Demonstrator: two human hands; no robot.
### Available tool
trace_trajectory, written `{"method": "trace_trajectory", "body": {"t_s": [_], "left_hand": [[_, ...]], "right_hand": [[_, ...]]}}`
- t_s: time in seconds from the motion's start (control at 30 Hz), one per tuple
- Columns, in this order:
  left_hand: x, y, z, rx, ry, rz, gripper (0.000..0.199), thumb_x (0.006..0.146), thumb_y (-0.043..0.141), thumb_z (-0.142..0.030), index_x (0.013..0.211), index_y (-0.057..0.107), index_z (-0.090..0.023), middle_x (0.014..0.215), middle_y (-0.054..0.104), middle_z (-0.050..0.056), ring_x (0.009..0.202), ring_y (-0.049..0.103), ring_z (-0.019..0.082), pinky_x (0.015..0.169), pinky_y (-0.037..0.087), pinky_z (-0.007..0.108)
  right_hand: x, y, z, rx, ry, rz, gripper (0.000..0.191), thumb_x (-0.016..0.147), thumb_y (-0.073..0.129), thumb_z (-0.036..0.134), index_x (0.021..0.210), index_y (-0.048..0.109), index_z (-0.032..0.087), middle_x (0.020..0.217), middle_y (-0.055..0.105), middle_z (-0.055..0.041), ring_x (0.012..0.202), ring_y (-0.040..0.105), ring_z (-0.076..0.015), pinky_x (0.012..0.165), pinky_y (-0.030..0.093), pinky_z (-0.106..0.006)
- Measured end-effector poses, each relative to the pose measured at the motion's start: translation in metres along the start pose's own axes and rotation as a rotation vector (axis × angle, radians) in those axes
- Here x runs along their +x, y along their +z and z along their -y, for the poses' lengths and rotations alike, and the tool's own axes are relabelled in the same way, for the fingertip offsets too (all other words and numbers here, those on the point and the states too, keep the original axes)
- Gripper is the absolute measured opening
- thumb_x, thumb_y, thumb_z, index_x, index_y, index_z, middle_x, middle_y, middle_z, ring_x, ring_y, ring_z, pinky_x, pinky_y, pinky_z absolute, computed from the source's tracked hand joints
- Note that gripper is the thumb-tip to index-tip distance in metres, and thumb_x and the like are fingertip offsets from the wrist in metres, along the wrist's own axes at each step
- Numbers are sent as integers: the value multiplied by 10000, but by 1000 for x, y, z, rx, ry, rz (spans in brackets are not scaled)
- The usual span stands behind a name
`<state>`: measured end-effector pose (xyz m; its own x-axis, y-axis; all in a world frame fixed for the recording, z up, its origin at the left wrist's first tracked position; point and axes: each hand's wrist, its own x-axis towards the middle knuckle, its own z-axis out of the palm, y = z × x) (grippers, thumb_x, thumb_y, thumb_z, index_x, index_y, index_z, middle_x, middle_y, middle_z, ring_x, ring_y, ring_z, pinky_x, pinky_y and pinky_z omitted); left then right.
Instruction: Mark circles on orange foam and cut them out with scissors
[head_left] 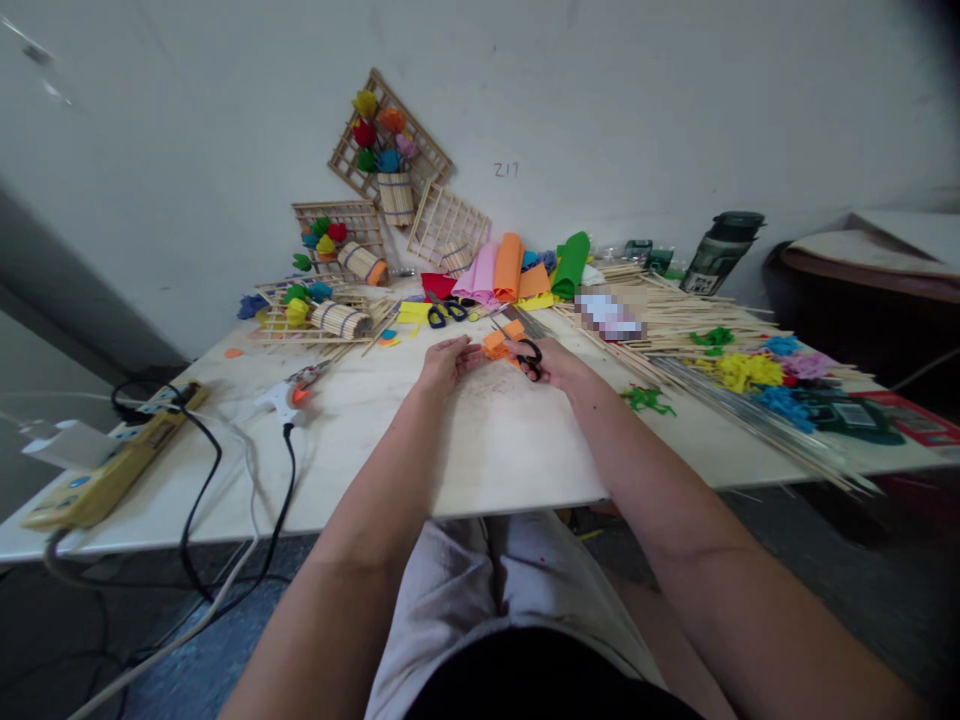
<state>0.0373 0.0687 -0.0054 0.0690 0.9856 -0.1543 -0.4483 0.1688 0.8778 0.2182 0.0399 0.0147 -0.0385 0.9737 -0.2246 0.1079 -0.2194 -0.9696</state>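
My right hand point(553, 362) has its fingers through the black handles of a pair of scissors point(531, 362). The blades point away, up and to the left, beside small pieces of orange paper point(501, 342). On the left of these pieces, my left hand point(450, 364) is bent inward with its fingertips at their edge, seemingly pinching it. Both hands are low over the middle of the table. A second pair of scissors point(447, 314), with dark blue handles, lies just beyond my left hand.
Rolls of pink point(484, 272), orange point(508, 268) and green paper point(571, 264) stand at the back. Wooden sticks point(675, 318) and paper flowers point(750, 372) cover the right. A hot glue gun point(283, 402) and power strip point(112, 465) with cables lie left. Stick lattices point(427, 150) lean on the wall.
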Motion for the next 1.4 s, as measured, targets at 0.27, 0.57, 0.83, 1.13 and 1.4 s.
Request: {"method": "trace_trajectory", "body": {"t_s": [0.27, 0.57, 0.83, 1.13, 1.4], "left_hand": [[1, 0, 1, -3, 23, -19, 70, 859, 515, -94, 888, 575, -72, 670, 675, 103, 618, 675, 158, 692, 545, 272], [4, -2, 3, -8, 37, -26, 93, 864, 499, -97, 873, 588, -69, 674, 675, 111, 634, 675, 162, 727, 539, 289], [2, -2, 2, 77, 97, -21, 51, 836, 551, -128, 811, 577, -93, 697, 674, 84, 605, 656, 131, 679, 531, 259], [12, -3, 11, 954, 472, -98, 282, 768, 640, -281, 1016, 672, -151, 1070, 679, 105, 1008, 624, 235, 890, 477, 349], [6, 31, 18, 1628, 556, 186, 591, 784, 611, -458, 1309, 524, -200, 1423, 440, 85, 1279, 426, 251, 1060, 326, 320]], "right_hand": [[5, 0, -4, -25, -23, 2, 296, 720, 734, 368, 664, 556, 138, 434, 475, 40, 333, 382, -35, 292, 271, -141], [4, 3, -2, -53, 8, -32, 239, 752, 713, 269, 635, 547, 142, 415, 457, 44, 335, 357, -33, 310, 275, -143], [1, -5, 2, -11, -97, -32, 228, 714, 743, 278, 679, 587, 117, 446, 482, 44, 353, 382, -30, 328, 298, -140], [22, -27, 2, -39, -191, -461, 222, 692, 736, 276, 829, 647, 126, 471, 525, 48, 365, 477, -68, 385, 436, -168], [34, -28, -7, -24, -215, -469, 220, 671, 738, 267, 830, 681, 125, 491, 554, 27, 401, 543, -95, 385, 451, -173]]}}
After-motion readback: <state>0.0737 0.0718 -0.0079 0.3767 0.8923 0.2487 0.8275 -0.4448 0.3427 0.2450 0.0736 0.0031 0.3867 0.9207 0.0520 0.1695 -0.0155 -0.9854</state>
